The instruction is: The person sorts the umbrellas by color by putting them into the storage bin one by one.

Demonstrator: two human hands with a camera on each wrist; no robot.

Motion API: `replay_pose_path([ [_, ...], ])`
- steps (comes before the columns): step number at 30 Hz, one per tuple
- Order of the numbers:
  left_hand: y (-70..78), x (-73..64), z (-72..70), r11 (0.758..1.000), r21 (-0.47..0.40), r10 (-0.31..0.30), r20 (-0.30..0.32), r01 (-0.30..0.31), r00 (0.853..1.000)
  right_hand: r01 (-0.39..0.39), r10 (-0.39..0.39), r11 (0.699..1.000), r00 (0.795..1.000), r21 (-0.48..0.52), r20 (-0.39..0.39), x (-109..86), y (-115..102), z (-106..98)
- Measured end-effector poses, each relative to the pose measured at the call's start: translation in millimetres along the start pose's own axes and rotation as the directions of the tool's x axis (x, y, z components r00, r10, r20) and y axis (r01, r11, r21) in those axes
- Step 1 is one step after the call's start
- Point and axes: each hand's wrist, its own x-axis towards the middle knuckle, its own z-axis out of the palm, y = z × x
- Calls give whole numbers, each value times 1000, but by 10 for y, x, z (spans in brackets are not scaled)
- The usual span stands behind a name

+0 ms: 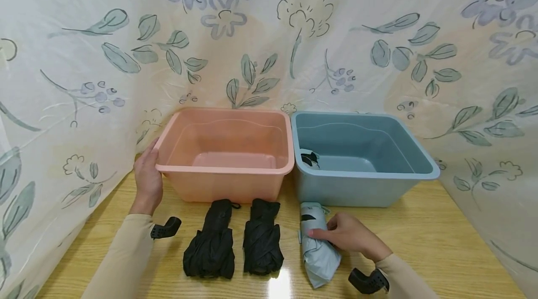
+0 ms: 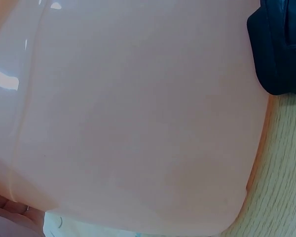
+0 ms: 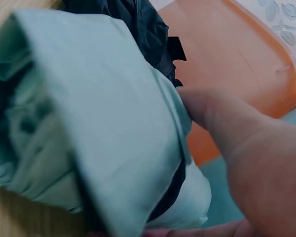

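Observation:
My right hand (image 1: 350,233) grips a folded light blue umbrella (image 1: 317,252) with black markings, which lies in front of the blue plastic tub (image 1: 365,191). Close up in the right wrist view, the thumb presses along one side of the umbrella (image 3: 108,103), and the other fingers are mostly hidden beneath it. At the left end of the pink plastic tub (image 1: 222,184), my left hand (image 1: 148,180) holds the rim. Fingers (image 2: 32,213) show at that tub's edge in the left wrist view.
Two folded black umbrellas, one on the left (image 1: 210,247) and one on the right (image 1: 262,243), lie before the pink tub. A pale item with black patches (image 1: 310,159) sits inside the blue tub. Floral sheeting (image 1: 260,32) rises behind the wooden table (image 1: 445,238).

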Motion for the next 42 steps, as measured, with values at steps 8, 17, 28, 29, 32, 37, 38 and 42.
replay_pose_path([
  [8, -2, 4, -5, 1000, 5, 2, 4, -2, 1000, -9, 9, 1000, 998, -9, -56, 69, -76, 70],
  [17, 1, -2, 6, 1000, 23, -11, 10, 11, 1000, -39, 48, 994, 994, 97, -94, 3, 54, 148],
  [28, 11, -6, -2, 1000, 16, 0, 13, 0, 1000, 26, -11, 993, 990, 112, -138, -403, -167, -66],
  [29, 10, -5, -2, 1000, 15, 0, 12, 0, 1000, 36, -20, 993, 990, 108, -143, -439, -203, -100],
  [32, 6, -4, 1, 1000, 18, 3, 9, -3, 1000, 78, -60, 990, 987, 118, -146, -545, -311, -216],
  [37, -10, 0, -1, 1000, 28, 0, 8, 0, 1000, 138, -115, 980, 980, 143, -160, -703, -480, -451],
  [38, -13, 2, -3, 999, 33, 0, 10, 0, 1000, 142, -118, 981, 978, 135, -170, -724, -515, -506],
  [42, -21, 13, -15, 999, 47, 4, 9, -4, 1000, 181, -157, 979, 961, 89, -226, -746, -645, -745],
])
